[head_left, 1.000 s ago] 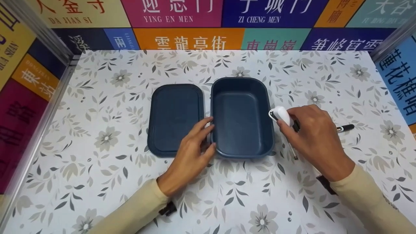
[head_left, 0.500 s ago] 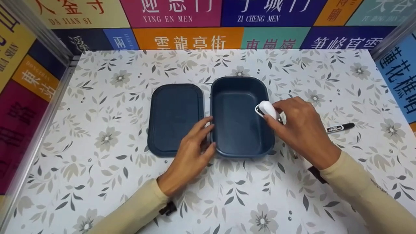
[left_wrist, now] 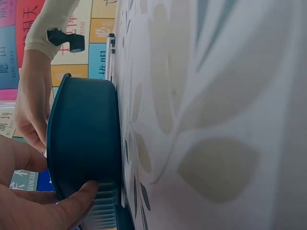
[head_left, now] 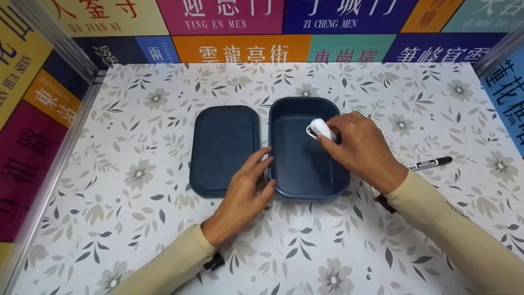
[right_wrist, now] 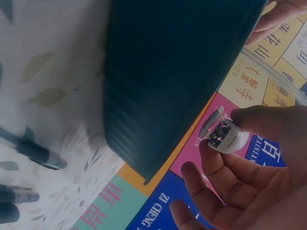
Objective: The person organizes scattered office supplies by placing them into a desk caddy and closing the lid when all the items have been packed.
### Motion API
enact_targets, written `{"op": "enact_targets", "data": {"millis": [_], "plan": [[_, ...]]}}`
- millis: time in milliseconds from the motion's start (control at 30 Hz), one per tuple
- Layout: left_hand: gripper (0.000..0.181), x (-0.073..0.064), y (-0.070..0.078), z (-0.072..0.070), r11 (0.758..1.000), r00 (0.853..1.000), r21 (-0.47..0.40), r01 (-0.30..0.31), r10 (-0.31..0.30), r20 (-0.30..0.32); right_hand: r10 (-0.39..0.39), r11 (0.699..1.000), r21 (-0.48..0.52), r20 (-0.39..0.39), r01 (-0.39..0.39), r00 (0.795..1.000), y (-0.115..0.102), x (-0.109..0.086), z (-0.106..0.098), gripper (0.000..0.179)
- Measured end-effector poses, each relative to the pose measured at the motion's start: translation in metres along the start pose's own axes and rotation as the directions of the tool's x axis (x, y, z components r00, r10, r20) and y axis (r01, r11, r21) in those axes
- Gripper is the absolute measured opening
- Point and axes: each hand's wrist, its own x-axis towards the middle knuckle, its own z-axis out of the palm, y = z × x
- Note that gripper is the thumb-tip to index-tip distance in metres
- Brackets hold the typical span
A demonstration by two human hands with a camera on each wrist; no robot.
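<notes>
With our left hand [head_left: 242, 193] relaxed against the box [head_left: 297, 172], presumably to steady it, we pinch the white gadget [head_left: 320, 128] over it in our right hand [head_left: 361, 143].

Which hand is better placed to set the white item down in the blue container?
Probably the right hand: it pinches the white item over the open blue container. The left hand touches the container's left side and carries nothing, so it looks better suited to steadying.

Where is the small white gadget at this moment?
In the head view, right of centre: the right hand pinches the white gadget above the open blue box.
</notes>
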Motion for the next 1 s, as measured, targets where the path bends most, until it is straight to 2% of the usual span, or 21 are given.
{"op": "enact_targets", "data": {"millis": [167,600,867,1000], "plan": [[0.053,0.001,0.000,0.001,1.000,1.000,-0.003,0.005,-0.005,0.005,0.017,1.000,0.009,0.030,-0.017,0.999,0.000,0.008,0.005,0.019],[0.053,-0.001,0.001,0.000,1.000,1.000,-0.004,0.015,-0.015,0.016,0.057,0.997,-0.056,0.142,-0.050,0.988,0.001,0.025,0.016,0.021],[0.052,-0.001,0.001,-0.001,1.000,1.000,-0.018,0.020,-0.019,0.021,0.035,0.997,-0.073,0.178,-0.023,0.983,0.000,0.034,0.019,0.020],[0.052,-0.001,0.000,-0.001,1.000,1.000,-0.011,0.013,-0.013,0.016,0.055,0.996,-0.076,0.205,-0.040,0.977,0.000,0.039,0.019,0.021]]}}
